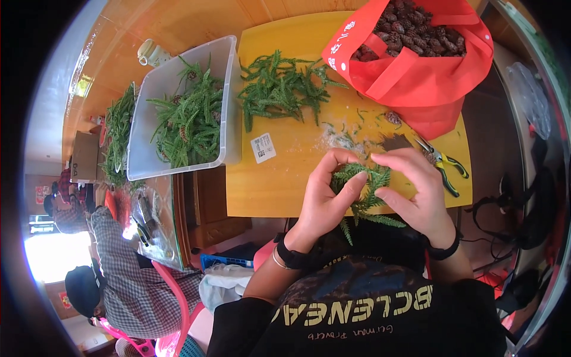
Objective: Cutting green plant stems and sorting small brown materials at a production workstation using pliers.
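Close to the table's near edge, both of my hands are at one green artificial pine sprig [372, 184]. My left hand [333, 193] pinches it between thumb and fingers from the left. From the right, my right hand [419, 190] curls round it, its thumb against the needles and its index finger near the sprig's top. The lower needles hang past the table edge. Just beyond my hands lie a bundle of thin brown stems [395, 141] and a pine cone [392, 118]. Pliers with yellow and black handles [445, 163] rest right of my right hand.
A red bag [416, 89] full of pine cones [413, 33] stands at the far right of the yellow table [285, 190]. A pile of green sprigs [279, 86] and a white label [263, 147] lie left of it. A clear bin [229, 101] holds more sprigs. Another person [137, 268] sits at left.
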Demonstrator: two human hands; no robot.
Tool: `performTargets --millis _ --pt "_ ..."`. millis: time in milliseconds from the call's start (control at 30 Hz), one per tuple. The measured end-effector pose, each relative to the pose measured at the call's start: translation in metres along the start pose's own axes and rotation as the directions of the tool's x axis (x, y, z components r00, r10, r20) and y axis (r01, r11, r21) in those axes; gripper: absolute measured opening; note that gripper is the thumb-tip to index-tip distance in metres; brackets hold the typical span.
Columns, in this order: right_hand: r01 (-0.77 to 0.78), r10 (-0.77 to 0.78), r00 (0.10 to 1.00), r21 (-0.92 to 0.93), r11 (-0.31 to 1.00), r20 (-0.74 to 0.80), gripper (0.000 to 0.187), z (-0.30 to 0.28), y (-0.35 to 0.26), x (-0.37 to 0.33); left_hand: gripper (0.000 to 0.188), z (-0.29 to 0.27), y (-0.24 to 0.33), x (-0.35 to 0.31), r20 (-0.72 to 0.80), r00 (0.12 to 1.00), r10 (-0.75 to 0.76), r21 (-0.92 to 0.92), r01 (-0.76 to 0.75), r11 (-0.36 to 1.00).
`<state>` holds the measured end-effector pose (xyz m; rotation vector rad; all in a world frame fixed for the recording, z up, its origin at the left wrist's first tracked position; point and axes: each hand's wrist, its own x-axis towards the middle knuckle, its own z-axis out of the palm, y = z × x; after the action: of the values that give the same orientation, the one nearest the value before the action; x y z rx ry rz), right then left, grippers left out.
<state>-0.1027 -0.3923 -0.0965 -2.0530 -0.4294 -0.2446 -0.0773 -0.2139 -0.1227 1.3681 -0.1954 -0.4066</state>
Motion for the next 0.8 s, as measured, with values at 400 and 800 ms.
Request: performTargets --millis 400,800 --pt "-0.363 0.288 0.932 0.579 0.729 0.221 0.032 0.012 0.016 -0.019 0.013 0.008 -0.012 0.001 0.042 0.973 0.227 0.033 -0.229 0.973" --pt "-0.397 0.512 0.859 -0.632 0.665 -0.001 0.062 -0.074 0.089 -0.070 0.007 0.008 -0.004 0.009 0.026 0.999 -0.028 -0.260 0.034 0.965"
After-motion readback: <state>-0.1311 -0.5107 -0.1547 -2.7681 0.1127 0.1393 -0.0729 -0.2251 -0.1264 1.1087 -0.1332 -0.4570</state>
